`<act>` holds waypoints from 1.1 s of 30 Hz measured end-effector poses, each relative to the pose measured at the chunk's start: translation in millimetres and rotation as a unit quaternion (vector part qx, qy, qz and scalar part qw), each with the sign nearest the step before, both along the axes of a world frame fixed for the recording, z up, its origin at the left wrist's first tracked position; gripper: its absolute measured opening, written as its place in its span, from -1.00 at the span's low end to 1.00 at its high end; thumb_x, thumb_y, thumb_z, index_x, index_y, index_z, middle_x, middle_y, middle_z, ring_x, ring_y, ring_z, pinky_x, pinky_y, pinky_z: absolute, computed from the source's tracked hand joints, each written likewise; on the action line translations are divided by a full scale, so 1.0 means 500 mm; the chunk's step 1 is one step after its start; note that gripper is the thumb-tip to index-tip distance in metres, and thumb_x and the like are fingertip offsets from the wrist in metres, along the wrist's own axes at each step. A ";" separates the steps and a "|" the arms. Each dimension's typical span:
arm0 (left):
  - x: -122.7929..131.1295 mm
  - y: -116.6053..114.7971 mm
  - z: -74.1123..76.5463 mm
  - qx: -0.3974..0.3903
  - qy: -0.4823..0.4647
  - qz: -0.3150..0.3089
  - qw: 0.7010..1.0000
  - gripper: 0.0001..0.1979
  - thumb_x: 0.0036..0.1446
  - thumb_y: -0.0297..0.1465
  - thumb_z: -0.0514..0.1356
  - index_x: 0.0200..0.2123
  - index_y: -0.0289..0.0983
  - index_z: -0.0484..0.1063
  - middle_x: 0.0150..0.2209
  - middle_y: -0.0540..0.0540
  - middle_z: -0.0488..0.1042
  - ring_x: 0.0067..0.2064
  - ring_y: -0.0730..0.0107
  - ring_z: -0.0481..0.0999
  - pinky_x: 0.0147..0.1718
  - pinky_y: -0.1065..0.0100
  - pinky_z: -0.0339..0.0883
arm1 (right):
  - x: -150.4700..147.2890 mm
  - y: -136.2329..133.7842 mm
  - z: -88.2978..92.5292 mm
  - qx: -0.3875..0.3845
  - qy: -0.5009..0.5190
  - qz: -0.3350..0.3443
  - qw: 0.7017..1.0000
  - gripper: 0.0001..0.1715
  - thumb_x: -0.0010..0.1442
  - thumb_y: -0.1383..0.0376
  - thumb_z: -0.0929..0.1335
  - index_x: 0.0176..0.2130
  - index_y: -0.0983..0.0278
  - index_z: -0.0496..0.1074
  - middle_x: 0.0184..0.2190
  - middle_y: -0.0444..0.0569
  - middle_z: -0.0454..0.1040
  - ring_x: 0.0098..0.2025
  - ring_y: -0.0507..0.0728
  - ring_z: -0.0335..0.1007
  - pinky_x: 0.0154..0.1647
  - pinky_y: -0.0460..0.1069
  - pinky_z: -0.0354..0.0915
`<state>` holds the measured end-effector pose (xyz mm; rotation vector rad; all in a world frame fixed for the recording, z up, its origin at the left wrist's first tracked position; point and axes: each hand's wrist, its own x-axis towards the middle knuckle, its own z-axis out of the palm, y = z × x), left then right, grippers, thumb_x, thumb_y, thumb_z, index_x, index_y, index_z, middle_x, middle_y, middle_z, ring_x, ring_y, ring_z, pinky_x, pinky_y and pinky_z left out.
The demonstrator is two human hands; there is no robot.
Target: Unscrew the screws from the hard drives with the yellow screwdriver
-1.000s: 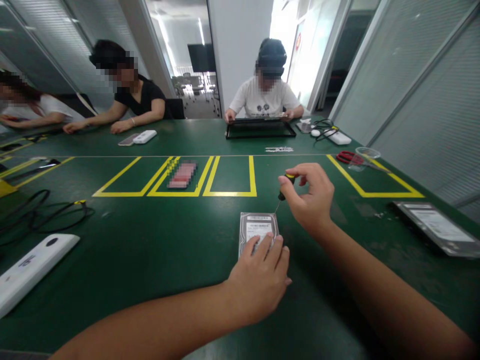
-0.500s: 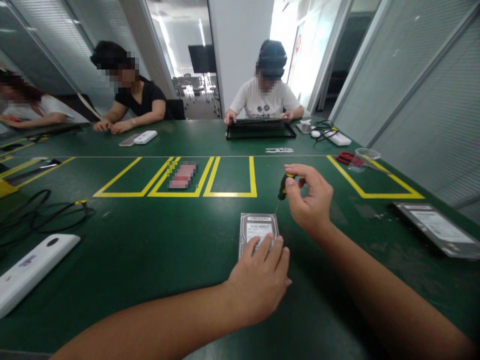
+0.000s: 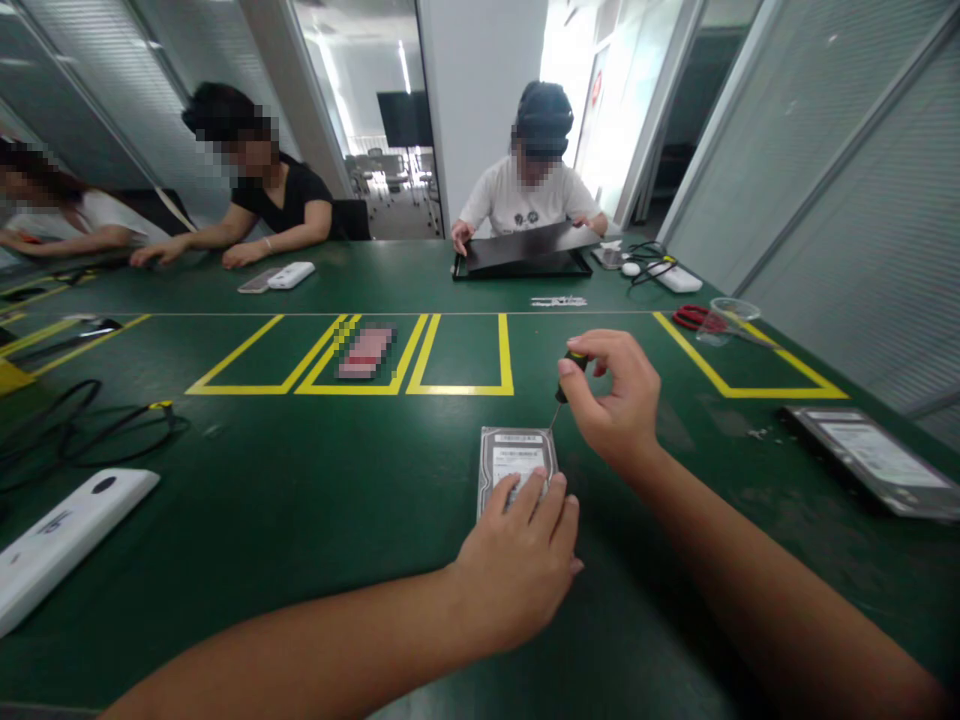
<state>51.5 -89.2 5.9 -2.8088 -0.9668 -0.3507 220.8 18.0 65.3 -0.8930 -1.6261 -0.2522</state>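
Observation:
A small hard drive [image 3: 517,440] with a white label lies flat on the green table. Over its near part my left hand [image 3: 521,550] is laid, fingers across the label and thumb at the right side, gripping it; that end of the drive is hidden. My right hand [image 3: 619,395] pinches the handle of a black and yellow screwdriver [image 3: 560,393] between thumb and fingers. The screwdriver stands slightly tilted, its thin shaft reaching down to the drive's far right corner. Whether the tip sits in a screw is too small to tell.
A second, larger hard drive [image 3: 874,460] lies at the right, with tiny bits [image 3: 761,433] beside it. Farther back are red-handled scissors [image 3: 701,318] and a clear plastic cup [image 3: 731,318]. A white power bank [image 3: 67,545] and black cables [image 3: 97,430] lie left. Several people sit opposite.
The fingers of my right hand have shifted slightly around the screwdriver handle. My left hand stays on the drive. Across the table, a person has lifted a dark panel; another has reached leftward.

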 end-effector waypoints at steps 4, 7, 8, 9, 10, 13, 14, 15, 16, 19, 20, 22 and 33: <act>0.000 0.001 0.001 0.004 0.002 0.001 1.000 -0.44 0.39 -0.16 0.06 0.30 -0.38 0.26 0.36 -0.35 0.21 0.35 -0.14 0.20 0.20 -0.08 0.16 | 0.001 -0.001 -0.003 -0.007 0.005 0.011 1.000 -0.84 0.24 0.35 0.35 -0.14 0.23 0.46 -0.17 -0.02 0.55 -0.19 0.13 0.44 -0.23 0.07 0.35; 0.001 0.000 0.001 0.006 0.002 0.001 1.000 -0.45 0.39 -0.16 0.05 0.30 -0.37 0.27 0.36 -0.35 0.21 0.34 -0.13 0.20 0.20 -0.08 0.16 | 0.001 0.001 -0.002 -0.004 0.001 -0.007 1.000 -0.85 0.23 0.30 0.39 -0.15 0.22 0.47 -0.23 -0.03 0.50 -0.21 0.12 0.42 -0.23 0.06 0.36; 0.000 0.000 0.000 0.005 0.002 0.001 1.000 -0.45 0.39 -0.16 0.05 0.30 -0.37 0.27 0.35 -0.35 0.21 0.34 -0.13 0.21 0.20 -0.08 0.16 | 0.001 0.002 -0.001 -0.001 0.001 -0.012 1.000 -0.85 0.21 0.28 0.41 -0.16 0.23 0.47 -0.24 -0.03 0.47 -0.21 0.12 0.41 -0.23 0.06 0.36; 0.000 -0.001 0.000 0.005 0.001 0.001 1.000 -0.45 0.39 -0.16 0.04 0.30 -0.38 0.26 0.35 -0.35 0.22 0.34 -0.13 0.21 0.20 -0.08 0.16 | 0.001 0.002 0.000 0.001 0.002 -0.016 1.000 -0.84 0.20 0.27 0.43 -0.17 0.23 0.48 -0.26 -0.03 0.45 -0.22 0.12 0.40 -0.24 0.05 0.36; 0.000 -0.001 0.000 0.004 0.001 0.001 1.000 -0.45 0.40 -0.17 0.04 0.30 -0.38 0.26 0.35 -0.35 0.22 0.34 -0.14 0.21 0.20 -0.09 0.16 | 0.001 0.003 0.000 0.001 0.003 -0.020 1.000 -0.84 0.20 0.27 0.44 -0.18 0.23 0.48 -0.27 -0.04 0.43 -0.22 0.12 0.39 -0.25 0.05 0.36; -0.001 -0.001 0.001 0.003 0.001 0.000 1.000 -0.45 0.39 -0.17 0.04 0.30 -0.39 0.26 0.35 -0.36 0.21 0.34 -0.14 0.21 0.20 -0.08 0.16 | 0.002 0.002 0.002 -0.006 0.001 -0.025 1.000 -0.89 0.22 0.31 0.40 -0.18 0.23 0.48 -0.28 -0.04 0.47 -0.24 0.11 0.40 -0.24 0.05 0.36; -0.001 0.000 0.001 0.003 0.001 0.000 1.000 -0.45 0.39 -0.17 0.04 0.30 -0.39 0.26 0.35 -0.36 0.21 0.34 -0.14 0.21 0.20 -0.08 0.16 | 0.002 0.001 0.002 -0.009 0.001 -0.024 1.000 -0.88 0.23 0.33 0.38 -0.17 0.22 0.48 -0.27 -0.05 0.49 -0.24 0.12 0.41 -0.24 0.06 0.36; -0.001 0.000 0.001 0.004 0.001 -0.001 1.000 -0.45 0.39 -0.17 0.04 0.30 -0.39 0.26 0.35 -0.36 0.21 0.34 -0.14 0.21 0.20 -0.08 0.16 | 0.003 0.000 0.001 -0.011 0.000 -0.022 1.000 -0.85 0.24 0.35 0.35 -0.16 0.22 0.48 -0.26 -0.05 0.51 -0.24 0.12 0.42 -0.23 0.07 0.36; -0.001 0.000 0.001 0.004 0.001 -0.001 1.000 -0.45 0.39 -0.17 0.04 0.30 -0.39 0.26 0.35 -0.36 0.21 0.34 -0.14 0.21 0.20 -0.08 0.16 | 0.003 0.000 0.001 -0.013 0.001 -0.019 1.000 -0.82 0.24 0.36 0.33 -0.15 0.22 0.48 -0.26 -0.05 0.53 -0.25 0.12 0.43 -0.22 0.08 0.36; -0.001 0.001 0.002 0.003 -0.001 -0.002 1.000 -0.44 0.39 -0.17 0.05 0.30 -0.40 0.26 0.35 -0.36 0.21 0.34 -0.14 0.20 0.21 -0.09 0.15 | 0.002 -0.002 -0.001 -0.014 0.005 -0.012 1.000 -0.80 0.24 0.36 0.32 -0.12 0.22 0.48 -0.20 -0.03 0.53 -0.21 0.14 0.43 -0.22 0.09 0.37; 0.000 0.001 0.003 0.001 -0.001 -0.002 1.000 -0.44 0.39 -0.17 0.05 0.30 -0.40 0.25 0.35 -0.36 0.21 0.34 -0.14 0.20 0.21 -0.09 0.15 | 0.002 -0.002 -0.001 -0.012 0.006 -0.015 1.000 -0.82 0.23 0.33 0.35 -0.13 0.22 0.48 -0.19 -0.01 0.51 -0.19 0.14 0.43 -0.22 0.08 0.37; 0.000 0.001 0.003 -0.003 0.000 -0.002 1.000 -0.45 0.40 -0.17 0.04 0.30 -0.40 0.25 0.35 -0.36 0.21 0.34 -0.14 0.20 0.21 -0.09 0.14 | 0.001 -0.002 -0.001 -0.006 0.005 -0.027 1.000 -0.85 0.21 0.28 0.40 -0.16 0.23 0.47 -0.20 0.00 0.46 -0.17 0.15 0.41 -0.23 0.08 0.36; 0.001 0.001 0.000 0.004 -0.001 -0.001 1.000 -0.45 0.39 -0.17 0.05 0.29 -0.40 0.26 0.35 -0.36 0.21 0.34 -0.14 0.21 0.21 -0.08 0.14 | 0.001 0.000 -0.008 -0.016 0.014 -0.027 0.999 -0.81 0.24 0.30 0.35 -0.11 0.22 0.47 -0.19 -0.01 0.51 -0.18 0.14 0.42 -0.23 0.08 0.35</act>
